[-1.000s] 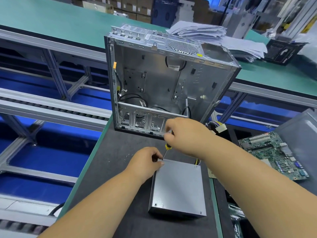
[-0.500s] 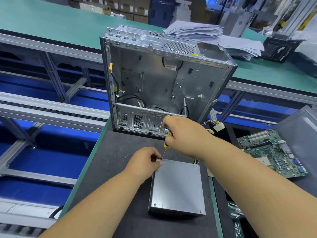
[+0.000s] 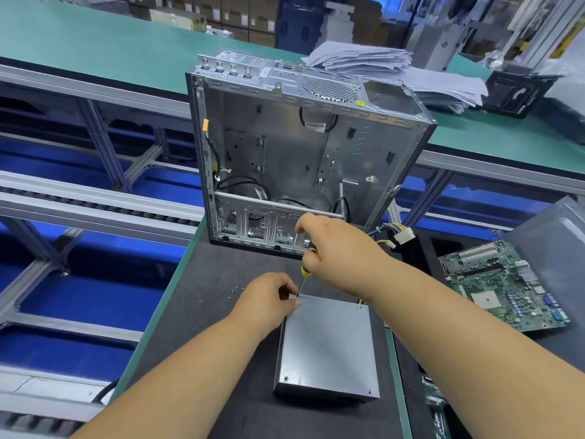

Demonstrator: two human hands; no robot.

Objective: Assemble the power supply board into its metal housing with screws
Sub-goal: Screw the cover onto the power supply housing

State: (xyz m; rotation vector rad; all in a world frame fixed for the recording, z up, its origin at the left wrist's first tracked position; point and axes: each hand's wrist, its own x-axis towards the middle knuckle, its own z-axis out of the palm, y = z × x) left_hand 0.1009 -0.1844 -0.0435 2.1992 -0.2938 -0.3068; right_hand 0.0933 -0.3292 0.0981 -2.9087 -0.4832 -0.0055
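A closed grey metal power supply housing (image 3: 329,346) lies flat on the dark mat in front of me. My right hand (image 3: 332,248) grips a yellow-and-black screwdriver (image 3: 303,275), whose tip stands on the housing's far left corner. My left hand (image 3: 269,296) rests at that corner, its fingers curled round the screwdriver shaft near the tip. Whether a screw sits under the tip is hidden. Yellow wires (image 3: 360,301) leave the housing's far edge.
An open computer case (image 3: 300,153) stands upright just behind the hands. A green motherboard (image 3: 503,283) lies to the right, beside a grey panel (image 3: 560,248). A few loose screws (image 3: 235,293) lie left of my left hand. Paper stacks (image 3: 395,71) sit on the far green bench.
Both hands keep their hold at the housing's far left corner; my right hand has shifted slightly on the screwdriver handle. The view has moved a little.
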